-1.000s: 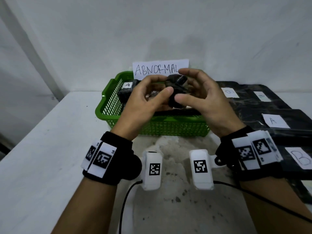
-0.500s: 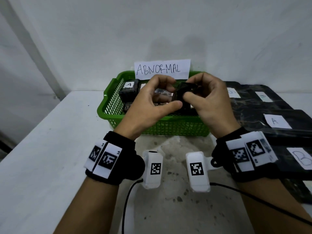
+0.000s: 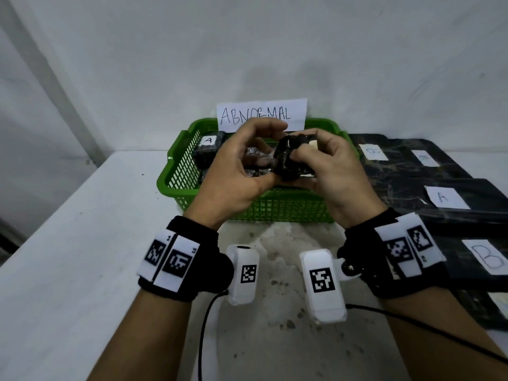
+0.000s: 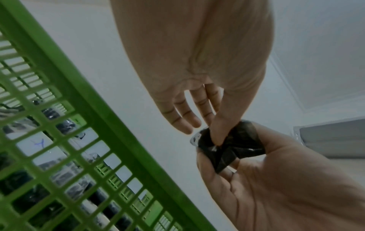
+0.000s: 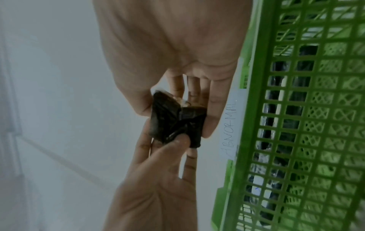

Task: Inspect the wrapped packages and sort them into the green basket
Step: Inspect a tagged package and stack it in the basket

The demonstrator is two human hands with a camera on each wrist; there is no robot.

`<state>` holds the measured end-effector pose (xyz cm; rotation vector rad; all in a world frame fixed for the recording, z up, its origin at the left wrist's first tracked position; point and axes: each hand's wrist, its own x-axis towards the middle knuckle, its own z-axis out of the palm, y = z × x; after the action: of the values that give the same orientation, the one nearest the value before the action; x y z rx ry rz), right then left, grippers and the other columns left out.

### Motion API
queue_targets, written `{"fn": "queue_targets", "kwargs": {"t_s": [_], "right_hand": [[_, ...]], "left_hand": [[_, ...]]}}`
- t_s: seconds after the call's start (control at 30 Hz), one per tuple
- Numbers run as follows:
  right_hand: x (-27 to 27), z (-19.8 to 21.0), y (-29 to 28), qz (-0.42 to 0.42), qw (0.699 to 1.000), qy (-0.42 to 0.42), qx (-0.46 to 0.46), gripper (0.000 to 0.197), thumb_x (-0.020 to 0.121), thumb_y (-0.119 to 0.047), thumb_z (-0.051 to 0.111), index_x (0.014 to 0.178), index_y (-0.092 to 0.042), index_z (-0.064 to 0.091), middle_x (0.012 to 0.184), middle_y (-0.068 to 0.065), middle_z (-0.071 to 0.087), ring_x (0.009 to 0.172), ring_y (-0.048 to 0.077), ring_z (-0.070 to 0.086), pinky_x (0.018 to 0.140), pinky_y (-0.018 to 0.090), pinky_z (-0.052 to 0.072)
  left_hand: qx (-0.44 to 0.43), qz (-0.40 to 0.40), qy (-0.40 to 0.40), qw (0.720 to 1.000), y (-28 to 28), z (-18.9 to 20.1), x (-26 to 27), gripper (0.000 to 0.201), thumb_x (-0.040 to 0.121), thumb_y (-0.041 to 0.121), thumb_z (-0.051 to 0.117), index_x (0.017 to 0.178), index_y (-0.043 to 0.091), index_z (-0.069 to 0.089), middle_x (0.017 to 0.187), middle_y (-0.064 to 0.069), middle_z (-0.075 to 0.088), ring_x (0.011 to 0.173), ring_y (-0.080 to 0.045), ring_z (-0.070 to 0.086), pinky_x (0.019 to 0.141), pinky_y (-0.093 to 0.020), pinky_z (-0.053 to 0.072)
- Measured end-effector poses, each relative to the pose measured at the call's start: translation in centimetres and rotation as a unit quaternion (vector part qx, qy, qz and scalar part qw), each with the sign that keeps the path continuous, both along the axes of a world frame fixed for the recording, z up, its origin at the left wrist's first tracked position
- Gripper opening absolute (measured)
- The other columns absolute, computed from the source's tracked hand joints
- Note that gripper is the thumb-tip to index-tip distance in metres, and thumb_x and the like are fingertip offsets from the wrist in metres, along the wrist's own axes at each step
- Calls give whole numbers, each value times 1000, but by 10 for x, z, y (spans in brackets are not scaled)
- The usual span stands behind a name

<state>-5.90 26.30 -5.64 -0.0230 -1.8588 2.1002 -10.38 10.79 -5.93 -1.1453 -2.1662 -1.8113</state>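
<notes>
The hands cover most of the small black package point(image 3: 288, 160), so whether it bears a label cannot be told; the left hand point(image 3: 236, 177) also hides the lower strokes of the ABNORMAL sign point(image 3: 261, 114) and much of the green basket point(image 3: 176, 171); the wrapped packages inside it point(image 3: 206, 152) show only in part, their number unclear; on the right, the black flat parcels point(image 3: 439, 188) run off the picture's edge; in the right wrist view the basket mesh point(image 5: 316, 125) is blurred.
</notes>
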Motion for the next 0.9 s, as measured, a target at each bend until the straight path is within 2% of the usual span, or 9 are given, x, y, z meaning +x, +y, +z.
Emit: {"fn": "queue_targets", "kwargs": {"t_s": [0.13, 0.23, 0.3, 0.37, 0.47, 0.63, 0.77, 0.83, 0.9], "right_hand": [[3, 1, -3, -11, 998, 14, 53, 9, 94, -10, 67, 103, -10, 66, 96, 9, 75, 86, 20, 76, 63, 34, 61], [7, 10, 4, 50, 998, 12, 26, 16, 100, -28, 57, 104, -17, 68, 99, 5, 74, 81, 19, 73, 65, 30, 60], [5, 17, 8, 65, 997, 14, 44, 11, 99, -20, 59, 102, -16, 69, 93, 3, 75, 76, 17, 72, 66, 31, 60], [-6, 27, 5, 69, 987, -2, 142, 4, 93, -14, 69, 96, -15, 66, 80, -2, 73, 68, 14, 69, 66, 32, 61], [-37, 44, -7, 90, 950, -33, 297, 22, 87, -17, 77, 105, -16, 64, 69, 0, 67, 61, 16, 62, 64, 34, 57], [-96, 66, -43, 203, 874, -132, 422, 21, 93, -15, 70, 112, -11, 60, 77, 11, 72, 58, 19, 67, 59, 32, 60], [-133, 51, -72, 262, 791, -242, 497, 13, 95, -10, 67, 102, -4, 58, 62, 8, 72, 56, 20, 69, 58, 32, 60], [-145, 42, -82, 286, 743, -287, 533, 17, 96, -13, 66, 104, 0, 61, 67, 10, 73, 58, 20, 70, 57, 31, 60], [-155, 35, -90, 302, 722, -311, 538, 26, 98, -14, 63, 112, 8, 62, 72, 14, 73, 63, 23, 70, 60, 32, 60]], "left_hand": [[5, 4, 7, 1000, -3, 2, 2, 50, 78, -2, 73, 121, 21, 60, 117, 6, 64, 96, -9, 63, 83, -27, 55], [47, 39, -24, 998, -11, 4, -1, 43, 84, -3, 70, 117, 26, 64, 114, 12, 68, 101, -8, 69, 84, -23, 56], [63, 57, -52, 995, -21, 7, -5, 37, 86, 1, 69, 116, 23, 66, 107, 18, 69, 99, -12, 71, 81, -27, 59], [20, 73, -62, 995, -31, 10, -13, 34, 89, 0, 67, 122, 10, 66, 109, 5, 71, 97, -21, 72, 81, -31, 59], [-23, 99, -69, 992, -48, 16, -29, 33, 89, -3, 66, 122, 4, 66, 105, -9, 74, 90, -18, 72, 80, -27, 56], [-47, 264, -43, 962, -75, 18, -58, 27, 86, 6, 66, 107, 22, 65, 88, 7, 71, 74, -2, 66, 66, -9, 50], [-8, 302, -95, 949, -80, 9, -73, 17, 90, 13, 65, 104, 22, 64, 85, 7, 67, 68, -3, 62, 69, -22, 53], [12, 308, -125, 943, -80, 0, -77, 13, 90, 11, 63, 100, 20, 64, 79, 6, 65, 69, -8, 61, 72, -29, 53], [25, 310, -140, 940, -79, -8, -78, 15, 89, 7, 61, 96, 20, 64, 80, 1, 66, 68, -14, 60, 77, -37, 55]]}}
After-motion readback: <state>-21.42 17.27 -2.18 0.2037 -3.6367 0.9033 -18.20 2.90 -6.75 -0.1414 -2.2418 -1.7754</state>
